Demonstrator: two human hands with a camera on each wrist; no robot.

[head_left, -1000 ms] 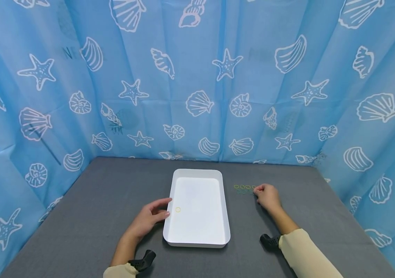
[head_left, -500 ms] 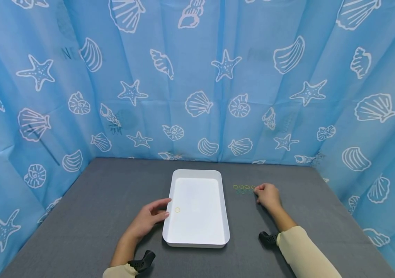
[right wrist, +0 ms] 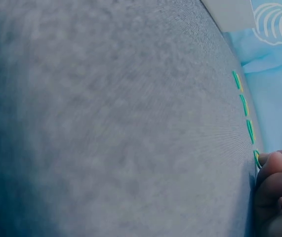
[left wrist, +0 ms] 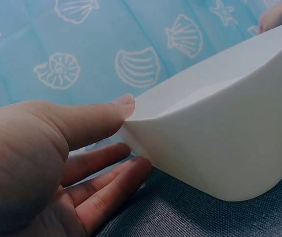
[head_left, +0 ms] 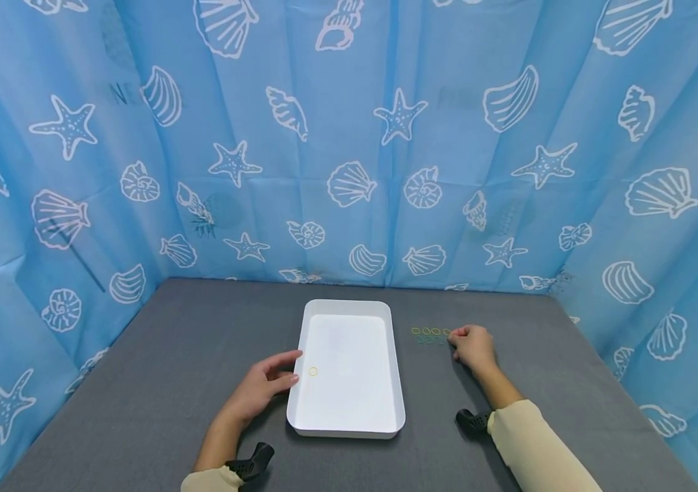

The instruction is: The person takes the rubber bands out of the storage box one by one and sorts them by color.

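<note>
My left hand (head_left: 265, 384) holds the left rim of a white rectangular tray (head_left: 349, 383); in the left wrist view the thumb (left wrist: 99, 118) is at the rim and fingers touch the outer wall. Inside the tray lies a thin yellow ring (head_left: 313, 372). Right of the tray, thin rings like small rubber bands lie in two rows, yellow rings (head_left: 426, 331) behind and green rings (head_left: 428, 339) in front. At the right end of the rows, my right hand (head_left: 474, 347), fingers curled, pinches a green ring (right wrist: 257, 159). The fingers partly hide it.
A grey cloth (head_left: 214, 328) covers the table. Blue curtains (head_left: 386, 150) with shell and starfish prints stand behind and at both sides. Each wrist wears a black device, one on the left wrist (head_left: 252, 463) and one on the right (head_left: 473, 421).
Both hands, the tray and the rings keep nearly the same places. The head view has shifted very slightly.
</note>
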